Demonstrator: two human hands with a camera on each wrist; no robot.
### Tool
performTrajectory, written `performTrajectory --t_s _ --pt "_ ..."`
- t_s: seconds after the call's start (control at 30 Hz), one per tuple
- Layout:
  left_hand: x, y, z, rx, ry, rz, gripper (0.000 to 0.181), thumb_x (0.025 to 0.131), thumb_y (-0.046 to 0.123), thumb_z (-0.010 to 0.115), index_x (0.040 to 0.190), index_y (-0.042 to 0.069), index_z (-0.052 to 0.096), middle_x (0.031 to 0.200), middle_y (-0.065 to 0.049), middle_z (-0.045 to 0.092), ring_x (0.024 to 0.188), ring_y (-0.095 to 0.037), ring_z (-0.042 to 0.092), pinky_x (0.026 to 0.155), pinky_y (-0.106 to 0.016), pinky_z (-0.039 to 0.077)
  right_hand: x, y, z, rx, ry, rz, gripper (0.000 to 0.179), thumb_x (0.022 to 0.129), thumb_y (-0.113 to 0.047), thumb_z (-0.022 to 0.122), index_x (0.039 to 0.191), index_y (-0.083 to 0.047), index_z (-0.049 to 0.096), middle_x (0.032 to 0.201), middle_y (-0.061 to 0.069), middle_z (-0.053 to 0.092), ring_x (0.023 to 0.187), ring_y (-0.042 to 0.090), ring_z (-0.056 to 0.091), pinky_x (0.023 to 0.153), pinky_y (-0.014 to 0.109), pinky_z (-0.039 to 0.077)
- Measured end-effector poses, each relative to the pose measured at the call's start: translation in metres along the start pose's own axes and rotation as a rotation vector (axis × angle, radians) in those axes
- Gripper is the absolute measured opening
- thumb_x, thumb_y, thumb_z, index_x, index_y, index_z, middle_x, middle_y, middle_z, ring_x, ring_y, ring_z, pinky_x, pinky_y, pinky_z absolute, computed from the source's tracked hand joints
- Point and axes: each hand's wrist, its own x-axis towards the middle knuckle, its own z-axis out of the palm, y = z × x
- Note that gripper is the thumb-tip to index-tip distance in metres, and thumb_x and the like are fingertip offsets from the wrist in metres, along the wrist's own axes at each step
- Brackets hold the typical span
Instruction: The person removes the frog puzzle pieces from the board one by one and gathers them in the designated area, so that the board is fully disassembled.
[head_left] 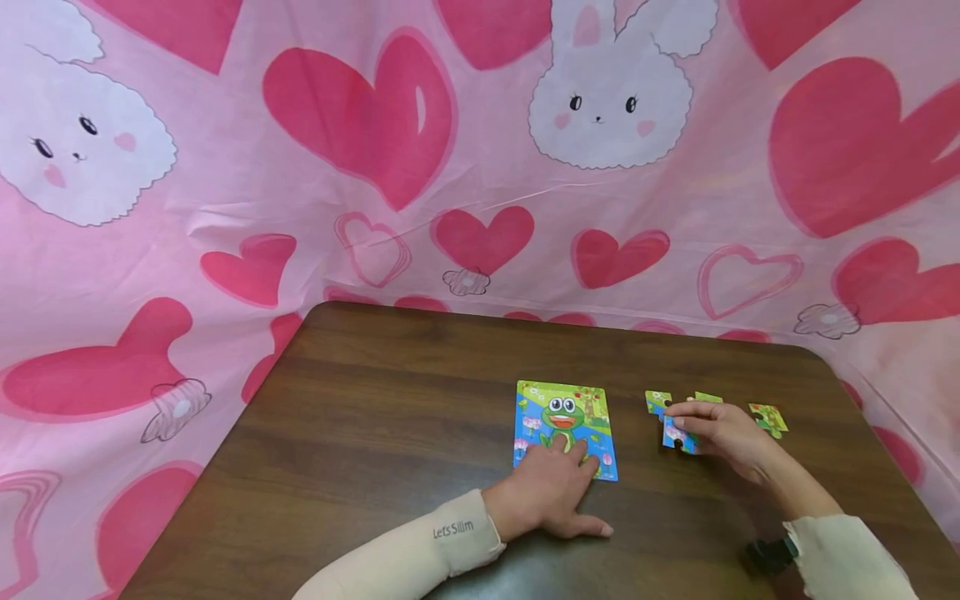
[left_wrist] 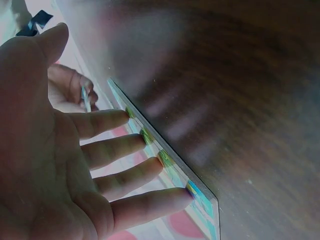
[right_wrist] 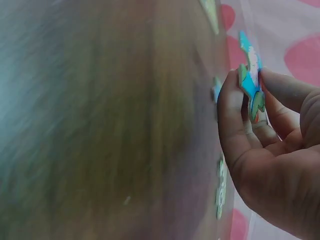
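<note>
A frog picture board (head_left: 562,412) lies flat right of the table's middle. My left hand (head_left: 547,492) rests its outstretched fingertips on the board's lower part; the left wrist view shows the straight fingers (left_wrist: 150,202) touching its surface. My right hand (head_left: 723,433), to the right of the board, pinches a blue jigsaw piece (head_left: 677,435) between thumb and fingers. In the right wrist view this piece (right_wrist: 251,77) is held raised on edge, clear of the table. Other pieces lie beyond my right hand: a green-and-blue piece (head_left: 657,401) and a green one (head_left: 708,397) partly hidden by my fingers.
Farther right lies another green puzzle piece (head_left: 768,418). The brown wooden table (head_left: 360,433) extends widely to the left of the board. A pink cloth with hearts and rabbits (head_left: 495,183) hangs behind the table's far edge.
</note>
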Motion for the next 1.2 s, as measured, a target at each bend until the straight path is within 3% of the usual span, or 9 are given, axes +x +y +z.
performTrajectory --t_s 0.17,0.4,0.57,0.73,1.0,1.2 --pt "-0.001 -0.001 0.001 -0.002 0.008 -0.007 0.081 0.082 0.089 0.045 0.138 0.031 0.053 0.141 0.008 0.054 0.118 -0.018 0.053 0.07 -0.033 0.052 -0.004 0.008 0.002 -0.042 -0.007 0.005 0.045 0.103 -0.027 0.06 0.133 0.006 0.059 0.11 -0.007 0.066 0.09 0.01 0.063 0.08 0.031 0.058" --pt "0.0 -0.001 0.003 -0.013 -0.005 0.004 0.081 0.083 0.089 0.043 0.14 0.032 0.052 0.143 0.008 0.054 0.122 -0.018 0.054 0.073 -0.034 0.053 -0.009 0.014 0.011 -0.119 -0.001 -0.019 0.046 0.102 -0.03 0.062 0.134 0.002 0.062 0.126 0.002 0.069 0.095 0.001 0.062 0.08 0.029 0.056" --pt "0.001 -0.001 0.003 -0.002 0.014 0.0 0.081 0.082 0.089 0.044 0.139 0.031 0.054 0.137 0.008 0.057 0.115 -0.017 0.054 0.072 -0.033 0.052 -0.012 0.011 0.015 -0.259 0.054 -0.121 0.039 0.101 -0.028 0.063 0.129 -0.002 0.067 0.122 0.011 0.072 0.088 0.0 0.057 0.071 0.026 0.05" --pt "0.0 -0.002 0.002 -0.01 0.01 -0.001 0.081 0.082 0.089 0.045 0.139 0.031 0.054 0.138 0.009 0.056 0.116 -0.017 0.054 0.072 -0.033 0.053 -0.014 0.008 0.016 -0.405 0.118 -0.169 0.032 0.103 -0.029 0.061 0.126 -0.008 0.07 0.121 0.012 0.074 0.095 -0.004 0.06 0.076 0.022 0.052" --pt "-0.001 -0.001 0.0 -0.006 0.009 0.006 0.078 0.083 0.088 0.044 0.135 0.031 0.055 0.137 0.008 0.056 0.115 -0.017 0.054 0.067 -0.032 0.05 -0.013 0.003 0.015 -0.415 0.178 -0.103 0.04 0.107 -0.038 0.051 0.129 -0.01 0.068 0.124 0.012 0.071 0.091 0.015 0.058 0.07 0.027 0.047" --pt "-0.001 -0.002 0.0 0.004 0.019 0.007 0.079 0.082 0.089 0.044 0.137 0.032 0.056 0.134 0.009 0.057 0.114 -0.016 0.054 0.069 -0.033 0.051 -0.013 0.001 0.016 -0.398 0.169 -0.13 0.039 0.107 -0.035 0.051 0.129 -0.006 0.067 0.123 0.013 0.072 0.096 0.008 0.064 0.077 0.021 0.053"
